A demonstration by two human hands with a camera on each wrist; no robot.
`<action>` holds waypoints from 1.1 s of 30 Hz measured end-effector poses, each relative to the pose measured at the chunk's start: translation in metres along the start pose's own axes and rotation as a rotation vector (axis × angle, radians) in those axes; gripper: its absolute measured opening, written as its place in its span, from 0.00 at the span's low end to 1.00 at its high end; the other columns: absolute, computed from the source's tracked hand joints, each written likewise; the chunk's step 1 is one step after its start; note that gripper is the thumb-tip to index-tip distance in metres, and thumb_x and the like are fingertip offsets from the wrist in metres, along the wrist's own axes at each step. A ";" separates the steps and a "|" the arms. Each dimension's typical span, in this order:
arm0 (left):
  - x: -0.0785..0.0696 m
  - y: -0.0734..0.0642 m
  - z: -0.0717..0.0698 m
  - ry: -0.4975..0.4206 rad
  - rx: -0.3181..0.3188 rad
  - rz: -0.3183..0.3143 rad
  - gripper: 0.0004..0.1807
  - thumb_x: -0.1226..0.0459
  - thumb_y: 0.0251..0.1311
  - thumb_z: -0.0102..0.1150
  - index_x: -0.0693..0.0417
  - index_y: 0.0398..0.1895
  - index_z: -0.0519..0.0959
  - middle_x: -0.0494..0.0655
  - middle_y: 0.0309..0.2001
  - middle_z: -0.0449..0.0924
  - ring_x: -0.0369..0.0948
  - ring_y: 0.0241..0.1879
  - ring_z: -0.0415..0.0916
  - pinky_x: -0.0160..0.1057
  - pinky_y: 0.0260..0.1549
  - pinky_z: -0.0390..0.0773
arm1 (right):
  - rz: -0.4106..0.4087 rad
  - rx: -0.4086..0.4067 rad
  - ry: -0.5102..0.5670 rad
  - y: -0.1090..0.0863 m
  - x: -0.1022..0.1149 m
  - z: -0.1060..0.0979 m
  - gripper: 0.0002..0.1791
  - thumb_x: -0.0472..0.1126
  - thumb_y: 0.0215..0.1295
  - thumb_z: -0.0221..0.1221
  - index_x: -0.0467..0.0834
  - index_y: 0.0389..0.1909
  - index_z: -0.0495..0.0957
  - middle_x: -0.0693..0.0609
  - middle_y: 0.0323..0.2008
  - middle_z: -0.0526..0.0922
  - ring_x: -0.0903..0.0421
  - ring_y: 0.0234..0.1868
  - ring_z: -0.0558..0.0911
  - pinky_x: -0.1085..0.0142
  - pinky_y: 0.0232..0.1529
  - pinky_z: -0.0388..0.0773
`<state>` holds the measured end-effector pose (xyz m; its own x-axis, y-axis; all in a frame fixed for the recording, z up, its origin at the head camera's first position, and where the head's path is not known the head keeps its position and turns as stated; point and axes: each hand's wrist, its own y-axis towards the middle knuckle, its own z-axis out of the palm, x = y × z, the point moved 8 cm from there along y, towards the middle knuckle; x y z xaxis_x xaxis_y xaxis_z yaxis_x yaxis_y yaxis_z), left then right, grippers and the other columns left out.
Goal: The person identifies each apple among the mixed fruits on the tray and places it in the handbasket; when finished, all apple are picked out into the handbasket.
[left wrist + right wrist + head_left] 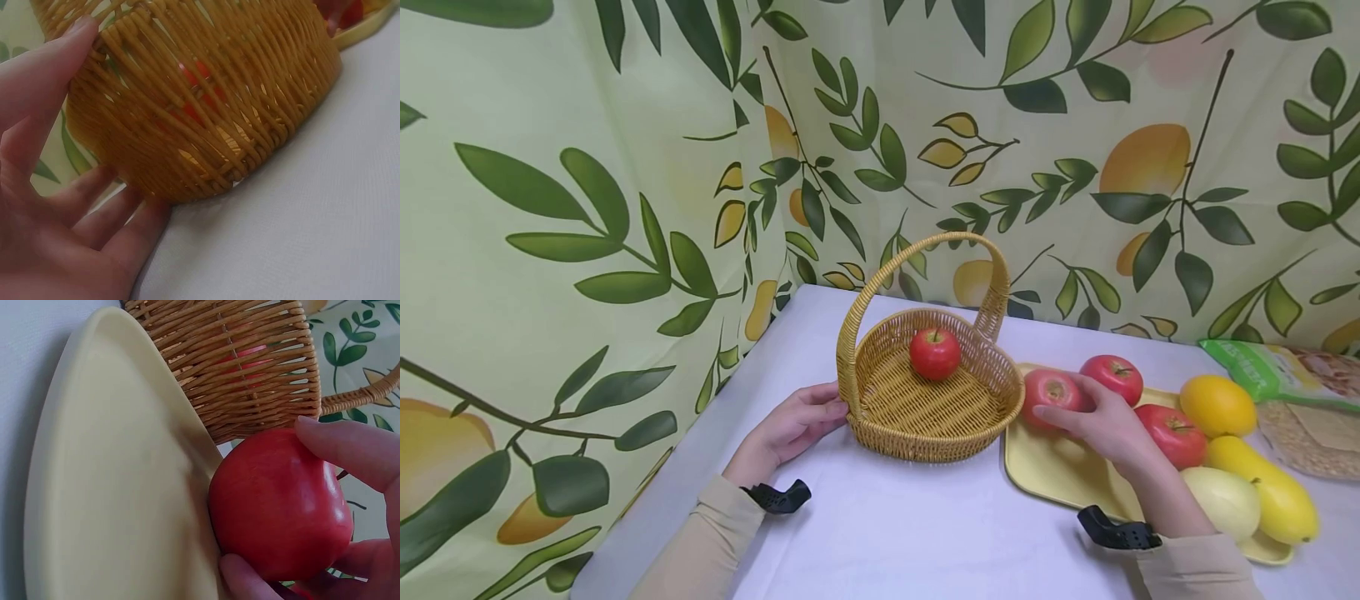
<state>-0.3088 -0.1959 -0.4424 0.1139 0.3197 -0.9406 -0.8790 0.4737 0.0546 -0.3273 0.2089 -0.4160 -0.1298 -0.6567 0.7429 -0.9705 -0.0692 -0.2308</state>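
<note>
A brown wicker basket point(925, 400) with a tall arched handle stands on the white table, a red apple point(935, 354) inside it. My left hand point(793, 427) holds the basket's left side by the foot of the handle. In the left wrist view the thumb lies near the rim and the fingertips meet the woven wall point(206, 125). My right hand point(1101, 417) grips another red apple point(281, 506) between thumb and fingers, above the left end of the yellow tray point(1052, 467) and close beside the basket.
On the tray's right part are two red apples point(1112, 379), an orange point(1217, 405), a long yellow fruit point(1277, 492) and a pale round fruit point(1221, 500). Behind them lies a green food bag point(1262, 367). A leaf-patterned cloth point(865, 167) walls the back and left.
</note>
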 end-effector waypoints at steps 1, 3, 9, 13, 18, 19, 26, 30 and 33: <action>0.000 0.000 0.000 0.001 0.000 -0.002 0.19 0.75 0.69 0.57 0.52 0.58 0.85 0.56 0.64 0.77 0.42 0.60 0.77 0.44 0.66 0.72 | -0.004 0.001 -0.002 0.000 0.000 0.000 0.68 0.72 0.55 0.67 0.37 0.81 0.44 0.26 0.71 0.59 0.28 0.67 0.62 0.33 0.58 0.75; 0.000 0.001 0.001 0.004 0.002 -0.003 0.19 0.74 0.69 0.57 0.49 0.56 0.86 0.55 0.64 0.77 0.42 0.60 0.77 0.43 0.66 0.73 | -0.013 0.002 -0.005 -0.001 -0.001 0.000 0.67 0.72 0.55 0.67 0.37 0.81 0.45 0.26 0.71 0.59 0.28 0.66 0.62 0.33 0.58 0.74; -0.001 0.003 0.003 0.010 0.032 0.019 0.19 0.75 0.69 0.55 0.48 0.55 0.86 0.53 0.60 0.80 0.41 0.57 0.79 0.43 0.64 0.74 | -0.036 -0.004 -0.023 -0.002 -0.001 0.000 0.65 0.71 0.56 0.68 0.39 0.81 0.47 0.27 0.71 0.60 0.28 0.66 0.62 0.33 0.55 0.76; -0.003 0.005 0.004 0.009 0.043 0.029 0.20 0.76 0.69 0.54 0.48 0.55 0.86 0.52 0.58 0.82 0.40 0.56 0.80 0.42 0.63 0.75 | -0.048 -0.010 -0.023 -0.002 0.001 -0.001 0.64 0.69 0.55 0.69 0.40 0.81 0.48 0.28 0.70 0.61 0.29 0.66 0.63 0.34 0.54 0.76; -0.002 0.005 0.003 0.009 0.020 0.011 0.19 0.76 0.69 0.55 0.50 0.55 0.86 0.53 0.60 0.81 0.41 0.56 0.79 0.43 0.64 0.75 | -0.060 -0.013 -0.009 -0.004 0.003 0.001 0.64 0.67 0.55 0.71 0.40 0.81 0.48 0.29 0.70 0.62 0.31 0.65 0.64 0.36 0.54 0.78; -0.001 0.005 0.003 0.011 0.013 0.003 0.19 0.75 0.69 0.55 0.50 0.55 0.85 0.53 0.61 0.80 0.41 0.57 0.79 0.43 0.64 0.74 | -0.061 -0.015 -0.004 -0.004 0.003 0.002 0.64 0.66 0.54 0.71 0.40 0.81 0.48 0.29 0.70 0.62 0.31 0.64 0.65 0.37 0.54 0.78; 0.000 0.001 0.001 0.029 0.012 0.000 0.19 0.74 0.69 0.56 0.54 0.60 0.83 0.54 0.64 0.77 0.42 0.61 0.76 0.43 0.65 0.73 | -0.020 -0.040 0.018 -0.006 -0.001 0.003 0.66 0.67 0.52 0.72 0.40 0.81 0.47 0.29 0.71 0.61 0.30 0.66 0.64 0.35 0.56 0.77; -0.002 0.000 0.001 0.004 0.029 0.024 0.19 0.75 0.70 0.53 0.53 0.58 0.84 0.52 0.62 0.80 0.41 0.59 0.78 0.42 0.64 0.74 | 0.007 -0.050 0.031 -0.008 -0.001 0.000 0.69 0.69 0.50 0.72 0.39 0.81 0.45 0.28 0.72 0.59 0.29 0.67 0.62 0.34 0.58 0.75; 0.000 0.000 0.002 -0.009 0.031 0.016 0.20 0.76 0.70 0.53 0.49 0.56 0.85 0.51 0.60 0.81 0.40 0.58 0.78 0.42 0.64 0.74 | 0.033 -0.057 0.037 -0.012 -0.003 -0.003 0.70 0.72 0.50 0.71 0.39 0.82 0.44 0.28 0.72 0.58 0.29 0.67 0.60 0.33 0.57 0.74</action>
<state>-0.3080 -0.1945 -0.4416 0.1038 0.3347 -0.9366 -0.8661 0.4933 0.0804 -0.3162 0.2141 -0.4133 -0.1684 -0.6295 0.7585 -0.9754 -0.0046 -0.2203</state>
